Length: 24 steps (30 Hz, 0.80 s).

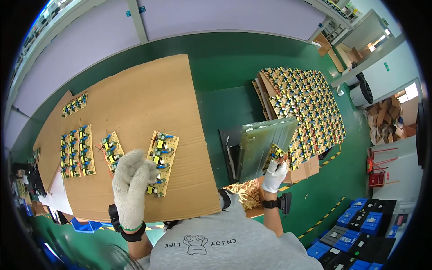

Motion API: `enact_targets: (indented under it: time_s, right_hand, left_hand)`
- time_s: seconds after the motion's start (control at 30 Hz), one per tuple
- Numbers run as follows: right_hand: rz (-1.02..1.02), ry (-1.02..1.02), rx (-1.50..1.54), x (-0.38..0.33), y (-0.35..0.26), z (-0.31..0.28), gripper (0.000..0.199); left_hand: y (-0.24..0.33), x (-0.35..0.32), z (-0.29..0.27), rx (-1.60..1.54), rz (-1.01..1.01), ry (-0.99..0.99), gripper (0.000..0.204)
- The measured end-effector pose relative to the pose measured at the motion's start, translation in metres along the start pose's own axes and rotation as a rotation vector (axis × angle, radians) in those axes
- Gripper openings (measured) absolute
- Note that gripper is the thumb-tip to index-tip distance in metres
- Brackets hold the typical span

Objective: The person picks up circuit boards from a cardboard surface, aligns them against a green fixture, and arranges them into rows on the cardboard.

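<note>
My left hand (132, 186), in a knitted off-white glove, is over the cardboard sheet with its fingers curled together. Its fingertips overlap the left edge of a strip of circuit boards (165, 150); whether they pinch anything is hidden. Partly under the same hand lies a shorter strip of boards (110, 143) with red wires. My right hand (275, 177), in a white glove, is closed on a small circuit board (276, 153) with a yellow component. That board is against the side of an upright greenish, see-through slotted block (263, 146).
Brown cardboard (148, 99) covers the left worktop, with more board strips (76, 153) at its left. At right, a wide layer of circuit boards (310, 112) tops a stack with cardboard between layers. Blue and black bins (355, 234) stand on the green floor, lower right.
</note>
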State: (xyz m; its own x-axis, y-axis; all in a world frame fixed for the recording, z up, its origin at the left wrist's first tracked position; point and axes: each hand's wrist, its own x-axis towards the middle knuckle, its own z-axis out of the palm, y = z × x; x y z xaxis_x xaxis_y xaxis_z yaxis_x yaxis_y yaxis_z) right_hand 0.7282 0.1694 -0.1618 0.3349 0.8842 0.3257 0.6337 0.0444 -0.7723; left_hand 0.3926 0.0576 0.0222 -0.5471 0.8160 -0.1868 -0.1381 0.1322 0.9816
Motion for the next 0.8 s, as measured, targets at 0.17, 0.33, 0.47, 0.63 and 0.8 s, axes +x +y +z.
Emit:
enact_targets:
  time_s: [0.17, 0.33, 0.47, 0.63, 0.8]
  right_hand:
    - [-0.127, 0.151, -0.058, -0.005, 0.005, 0.016, 0.038]
    - [-0.197, 0.241, -0.168, 0.001, 0.014, 0.019, 0.042]
    - [-0.177, 0.115, -0.161, 0.006, 0.028, 0.011, 0.044]
    - [-0.164, 0.097, -0.131, 0.01, 0.04, 0.012, 0.044]
    - [-0.067, -0.038, -0.075, 0.031, 0.054, 0.015, 0.042]
  left_hand:
    - [0.001, 0.0, 0.004, 0.063, -0.009, 0.023, 0.034]
    - [-0.001, -0.004, 0.0, 0.019, 0.014, 0.017, 0.033]
    - [-0.003, -0.004, -0.007, 0.054, -0.015, 0.057, 0.033]
    - [-0.009, -0.003, -0.009, -0.01, 0.011, 0.035, 0.034]
    - [-0.008, -0.007, -0.011, -0.007, 0.01, -0.025, 0.034]
